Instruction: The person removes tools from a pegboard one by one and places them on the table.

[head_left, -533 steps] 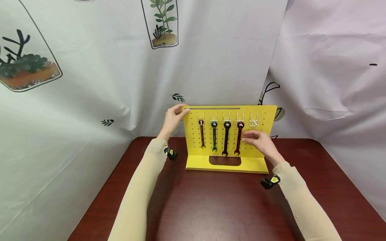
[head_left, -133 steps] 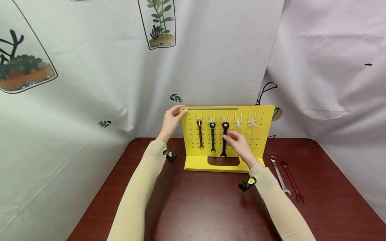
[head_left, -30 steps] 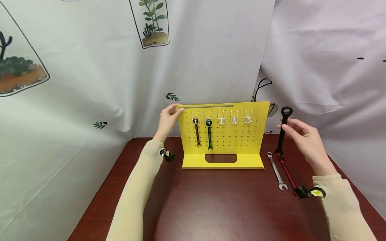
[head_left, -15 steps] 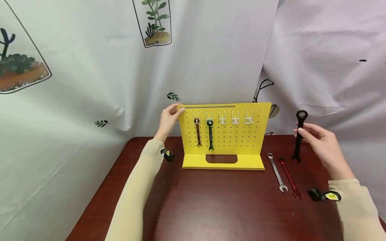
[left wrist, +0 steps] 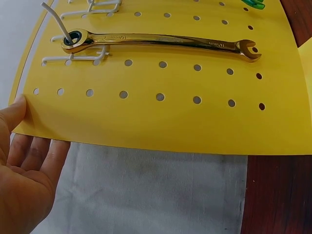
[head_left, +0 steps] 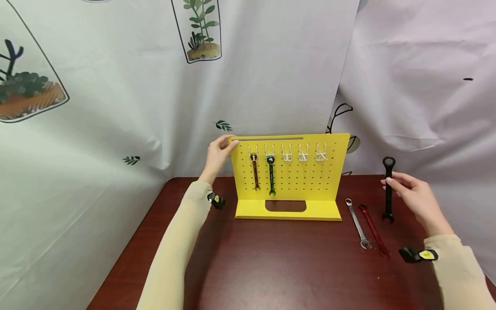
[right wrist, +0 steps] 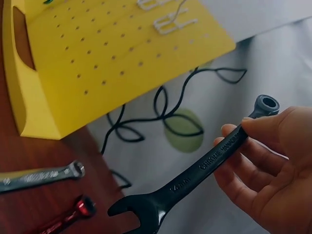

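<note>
My left hand pinches the top left corner of the yellow pegboard, thumb in front and fingers behind, as the left wrist view shows. Out to the right, my right hand holds a black combination wrench between thumb and fingers, ring end up and open end down. On the board hang a gold wrench and a green wrench. Three white hooks to their right, such as the nearest hook, carry nothing. A silver wrench and a red wrench lie on the table.
The dark red table runs under everything, its right part holding the loose wrenches beside the pegboard. A white patterned curtain hangs close behind the board and along both sides.
Earlier, black and red wrenches hung on the board; silver and red then appeared on the table. My right hand took the black wrench off, carried it right, and has now lowered it. Left hand stays put.
</note>
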A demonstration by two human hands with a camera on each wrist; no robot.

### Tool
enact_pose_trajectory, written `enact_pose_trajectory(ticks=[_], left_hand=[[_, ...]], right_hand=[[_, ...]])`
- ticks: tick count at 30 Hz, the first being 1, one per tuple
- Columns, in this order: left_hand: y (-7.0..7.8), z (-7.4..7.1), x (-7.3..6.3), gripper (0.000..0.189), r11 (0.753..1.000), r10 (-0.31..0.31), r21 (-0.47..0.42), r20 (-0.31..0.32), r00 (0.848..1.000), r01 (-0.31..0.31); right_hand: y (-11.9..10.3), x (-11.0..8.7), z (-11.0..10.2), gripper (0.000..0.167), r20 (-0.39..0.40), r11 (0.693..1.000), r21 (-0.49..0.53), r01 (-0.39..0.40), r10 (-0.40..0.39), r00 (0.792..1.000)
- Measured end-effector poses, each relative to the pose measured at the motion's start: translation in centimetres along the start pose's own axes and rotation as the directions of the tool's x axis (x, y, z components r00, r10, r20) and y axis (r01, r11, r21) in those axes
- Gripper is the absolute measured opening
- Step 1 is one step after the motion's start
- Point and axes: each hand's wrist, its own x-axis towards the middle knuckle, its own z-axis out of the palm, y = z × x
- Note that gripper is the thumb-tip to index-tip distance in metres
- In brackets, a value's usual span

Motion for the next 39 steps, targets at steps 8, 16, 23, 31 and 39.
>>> enact_pose_trajectory(ticks=[8, 16, 23, 31, 39], left_hand=[[-0.3, -0.1, 0.0, 0.042, 1.0, 0.003, 0.001, -0.003, 1.0, -0.003], [-0.3, -0.2, 0.3, 0.039, 1.0, 0.02, -0.007, -0.007, 1.0, -0.02], [-0.3, -0.1, 0.3, 0.043, 1.0, -0.001, -0.007, -0.001, 1.0, 0.001], [-0.4, -0.1, 0.3, 0.045, 1.0, -0.009, -0.022, 0.006, 1.0, 0.01], [-0.6, 0.0, 0.3, 0.041, 1.0, -0.004, -0.011, -0.002, 1.0, 0.004]], right_hand=[[2.5, -0.1, 0.0, 0.019, 0.033, 0.999, -0.037, -0.035, 0.036, 0.999], [4.3, 0.0, 0.1, 0.048, 0.075, 0.994, -0.076, -0.083, 0.088, 0.993], [5.4, 0.1, 0.5, 0.058, 0.123, 0.975, -0.201, -0.092, 0.118, 0.985], [6.0, 0.2, 0.9, 0.055, 0.159, 0.958, -0.265, -0.105, 0.151, 0.976], [6.6, 0.5, 1.1, 0.059, 0.159, 0.913, -0.382, -0.141, 0.216, 0.963]])
